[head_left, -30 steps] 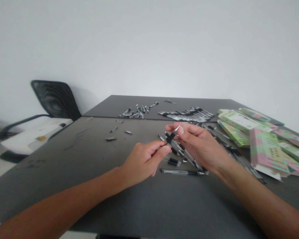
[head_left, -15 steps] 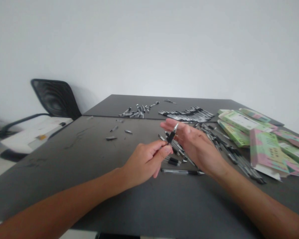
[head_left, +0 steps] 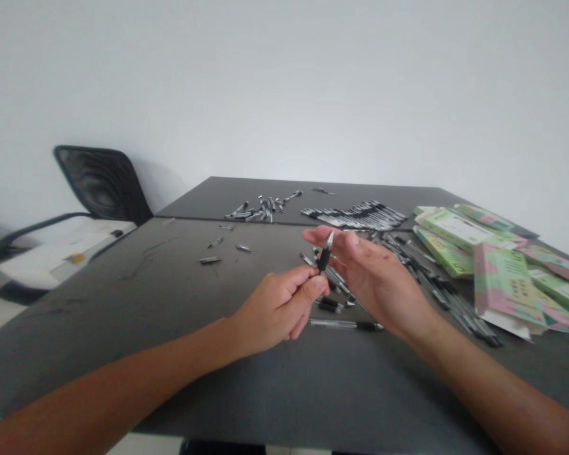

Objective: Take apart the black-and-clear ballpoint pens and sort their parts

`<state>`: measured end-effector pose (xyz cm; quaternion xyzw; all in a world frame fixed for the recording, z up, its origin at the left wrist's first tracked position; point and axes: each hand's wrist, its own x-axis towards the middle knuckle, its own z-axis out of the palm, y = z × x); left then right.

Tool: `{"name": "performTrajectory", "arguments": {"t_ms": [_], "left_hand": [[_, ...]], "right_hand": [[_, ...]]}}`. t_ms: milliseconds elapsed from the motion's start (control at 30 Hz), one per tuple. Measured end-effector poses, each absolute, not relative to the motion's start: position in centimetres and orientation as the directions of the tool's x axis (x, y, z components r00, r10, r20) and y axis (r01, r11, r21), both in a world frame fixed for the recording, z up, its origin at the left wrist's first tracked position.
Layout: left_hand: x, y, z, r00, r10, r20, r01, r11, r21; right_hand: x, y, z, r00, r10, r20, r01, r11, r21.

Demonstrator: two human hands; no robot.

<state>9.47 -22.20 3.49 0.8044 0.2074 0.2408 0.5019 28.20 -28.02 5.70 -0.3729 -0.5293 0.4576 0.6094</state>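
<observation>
My left hand point(head_left: 282, 303) is closed around a pen point(head_left: 325, 256) with a black grip and a silver cone tip, which points up and slightly away. The pen's lower part is hidden in the fist. Just right of the tip, my right hand point(head_left: 377, 272) is held with its fingers stretched out and the palm turned towards the pen; nothing shows in it. Under and behind both hands lie loose pen parts point(head_left: 332, 304). One clear pen with a black grip point(head_left: 346, 325) lies sideways on the table below them.
On the dark table point(head_left: 265, 392), pens lie in a row point(head_left: 360, 216) at the back, beside a heap of small pen pieces point(head_left: 260, 208). Green and pink boxes point(head_left: 507, 278) are piled right, next to more pens point(head_left: 446, 297). A black mesh chair point(head_left: 102, 183) stands left.
The pen in my left hand has tipped slightly more upright. My right hand has barely moved, its fingers still stretched out. The whole view has shifted a little.
</observation>
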Motion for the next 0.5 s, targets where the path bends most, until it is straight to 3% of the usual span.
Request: {"name": "performTrajectory", "arguments": {"t_ms": [100,200,333,500], "left_hand": [[9.46,-22.19,3.35,0.812,0.556,0.178,0.086,-0.416,0.905],[9.43,-22.27,3.27,0.822,0.541,0.179,0.08,-0.42,0.904],[9.39,-22.39,3.39,0.815,0.552,0.174,0.076,-0.4,0.913],[9.37,-22.37,3.36,0.825,0.539,0.167,0.068,-0.388,0.919]], "right_hand": [[28.12,-27.84,5.46,0.066,0.949,0.308,-0.11,0.314,-0.943],[28.27,-27.54,5.22,0.133,0.942,0.308,-0.165,0.327,-0.93],[28.23,-27.95,5.82,0.002,0.964,0.266,-0.236,0.259,-0.937],[27.98,-28.31,5.85,-0.061,0.96,0.274,-0.145,0.263,-0.954]]}}
